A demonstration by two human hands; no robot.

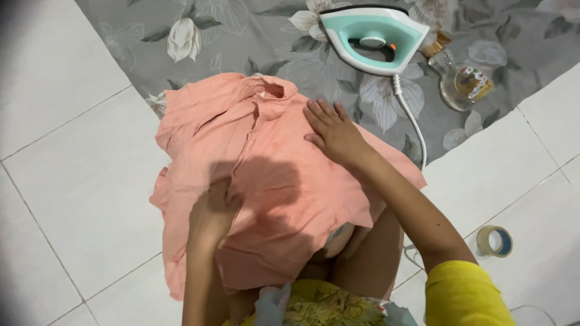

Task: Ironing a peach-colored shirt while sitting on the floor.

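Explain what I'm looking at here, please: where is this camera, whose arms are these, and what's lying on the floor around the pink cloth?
This is a single view from a camera worn on a person's head, looking down at their own two bare hands, so the arms enter from the bottom of the picture. There is no machine here.

The right hand lies flat, fingers spread, on a salmon-pink shirt. The left hand rests on the shirt's lower part, in shadow; whether it grips the fabric is hard to tell.

The shirt lies partly on a grey floral cloth spread over the white tiled floor. On that cloth, beyond the shirt, sits a white and teal iron with its white cord trailing toward the person. Beside it lies a clear glass bottle. A roll of tape sits on the tiles at the right.
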